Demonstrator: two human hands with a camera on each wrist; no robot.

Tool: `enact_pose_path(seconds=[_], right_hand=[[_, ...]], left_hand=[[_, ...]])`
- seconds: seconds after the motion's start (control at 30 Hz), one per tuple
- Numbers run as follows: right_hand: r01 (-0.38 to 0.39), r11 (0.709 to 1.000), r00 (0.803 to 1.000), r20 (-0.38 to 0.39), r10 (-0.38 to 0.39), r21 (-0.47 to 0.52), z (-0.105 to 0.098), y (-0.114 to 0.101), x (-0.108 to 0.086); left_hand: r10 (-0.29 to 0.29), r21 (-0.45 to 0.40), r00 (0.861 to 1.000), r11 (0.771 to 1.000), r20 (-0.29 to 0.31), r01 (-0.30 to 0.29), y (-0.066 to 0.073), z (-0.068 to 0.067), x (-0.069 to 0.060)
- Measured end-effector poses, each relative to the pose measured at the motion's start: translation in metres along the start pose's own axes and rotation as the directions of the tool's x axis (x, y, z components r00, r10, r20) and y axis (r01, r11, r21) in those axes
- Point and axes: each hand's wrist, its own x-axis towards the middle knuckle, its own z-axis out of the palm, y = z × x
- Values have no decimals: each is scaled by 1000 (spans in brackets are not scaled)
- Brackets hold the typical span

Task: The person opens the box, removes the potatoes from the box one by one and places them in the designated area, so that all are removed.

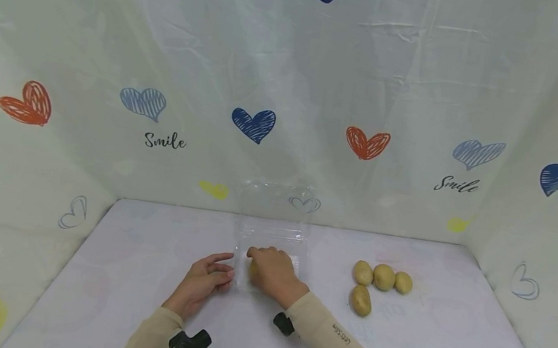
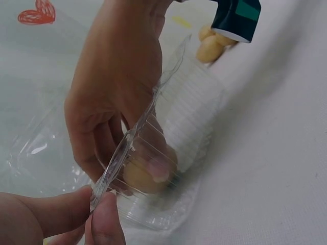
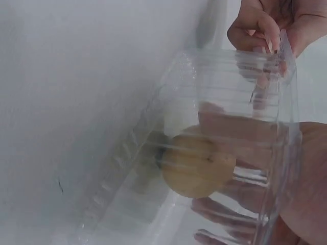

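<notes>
A clear plastic clamshell box (image 1: 275, 232) stands on the table, its lid raised at the back. My left hand (image 1: 199, 287) is at the box's left side; in the left wrist view its thumb and fingers pinch the box's rim (image 2: 125, 140). My right hand (image 1: 273, 273) reaches down into the box and holds a potato (image 3: 196, 163) low inside it. Through the ribbed clear wall the right fingers show around the potato, partly blurred. From above, the right hand hides most of that potato.
Several potatoes (image 1: 383, 277) lie grouped on the white-covered table (image 1: 427, 346), right of the box. A pale curtain (image 1: 318, 70) printed with hearts rises behind the table and at both sides. Dark camera mounts (image 1: 191, 342) sit on the wrists.
</notes>
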Motion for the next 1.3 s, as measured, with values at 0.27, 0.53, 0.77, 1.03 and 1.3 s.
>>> enact_pose_path(seconds=[0.27, 0.53, 0.77, 1.03, 1.3], right_hand=[[-22, 999, 999, 43, 23, -30, -1, 3, -2], [41, 996, 999, -32, -44, -77, -5, 6, -4], [109, 992, 982, -149, -117, -56, -18, 15, -17], [122, 992, 968, -220, -123, -16, -38, 26, -35], [151, 988, 940, -304, -156, -42, -49, 41, -56]], left_hand=[[5, 5, 1000, 1000, 1, -5, -3, 0, 2], [6, 2, 1000, 1000, -1, -6, -3, -1, 2], [11, 16, 1000, 1000, 5, -11, 0, 0, 0], [20, 7, 1000, 1000, -1, -20, 0, 0, 0], [23, -8, 1000, 1000, 7, -23, -1, 0, 0]])
